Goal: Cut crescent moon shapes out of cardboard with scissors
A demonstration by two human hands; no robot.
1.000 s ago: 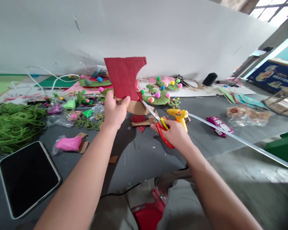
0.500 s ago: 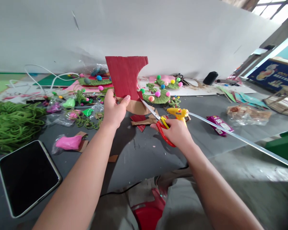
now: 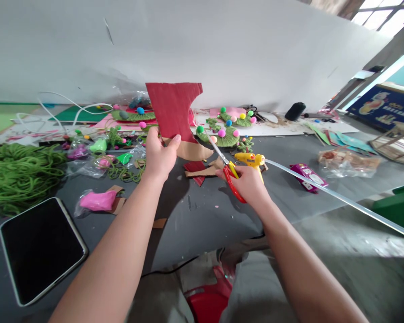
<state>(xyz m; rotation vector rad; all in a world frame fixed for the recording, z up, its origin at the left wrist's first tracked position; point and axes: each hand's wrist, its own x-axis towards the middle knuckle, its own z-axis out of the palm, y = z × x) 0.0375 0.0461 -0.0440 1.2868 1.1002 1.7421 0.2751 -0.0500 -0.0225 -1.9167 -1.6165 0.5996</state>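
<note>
My left hand [image 3: 160, 154] pinches the lower edge of a piece of corrugated cardboard [image 3: 173, 110], red on the face toward me with a bare brown strip at the bottom, and holds it upright above the grey table [image 3: 202, 211]. My right hand [image 3: 249, 184] grips red-and-yellow-handled scissors [image 3: 227, 170]. The blades point up and left, a short way to the right of the cardboard and clear of its edge. Red and brown offcuts [image 3: 197, 169] lie on the table between my hands.
A yellow glue gun [image 3: 251, 159] lies just beyond my right hand, with a long metal ruler [image 3: 336, 197] running right. A dark tablet [image 3: 40, 246] sits at front left, green cord [image 3: 16, 172] behind it. Pom-pom decorated green pieces [image 3: 224, 134], pink clay bags [image 3: 96, 200] and paper scraps crowd the back.
The scissors have drawn back to the right, out of the cardboard's lower right edge. My left hand has turned the cardboard slightly and lowered it a little.
</note>
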